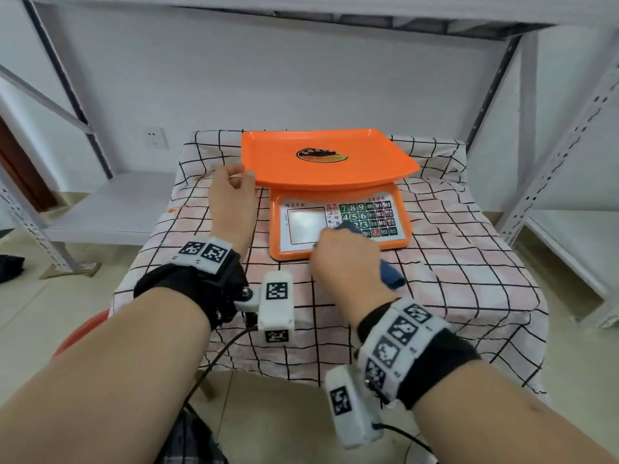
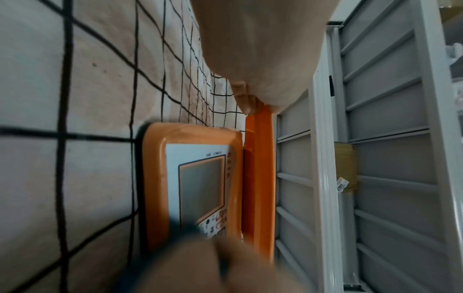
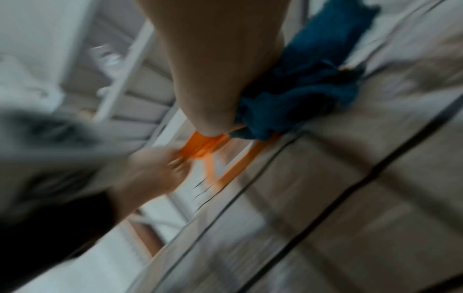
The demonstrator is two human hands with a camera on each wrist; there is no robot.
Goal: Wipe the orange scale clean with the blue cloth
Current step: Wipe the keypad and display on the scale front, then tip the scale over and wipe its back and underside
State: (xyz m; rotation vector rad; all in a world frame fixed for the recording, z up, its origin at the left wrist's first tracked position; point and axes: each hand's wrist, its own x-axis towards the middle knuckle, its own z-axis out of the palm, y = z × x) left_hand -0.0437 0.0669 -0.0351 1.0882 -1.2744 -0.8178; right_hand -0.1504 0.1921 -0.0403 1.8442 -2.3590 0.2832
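The orange scale (image 1: 338, 216) stands on a checked tablecloth, its wide orange tray (image 1: 321, 162) above a white keypad panel. My left hand (image 1: 234, 182) pinches the tray's left front corner, thumb and fingers curled on the rim; the left wrist view shows the same fingers (image 2: 244, 99) on the tray's edge (image 2: 260, 168). My right hand (image 1: 341, 256) grips the blue cloth (image 1: 390, 272) and presses it onto the lower part of the panel, just below the number keys. The right wrist view is blurred; it shows the blue cloth (image 3: 300, 87) bunched under my right hand (image 3: 220, 69).
The small table's checked cloth (image 1: 452, 262) hangs over its edges. Grey metal shelving (image 1: 569, 145) stands on the right and a low shelf (image 1: 110, 209) on the left. A red stool (image 1: 80, 333) pokes out below the table's left front corner.
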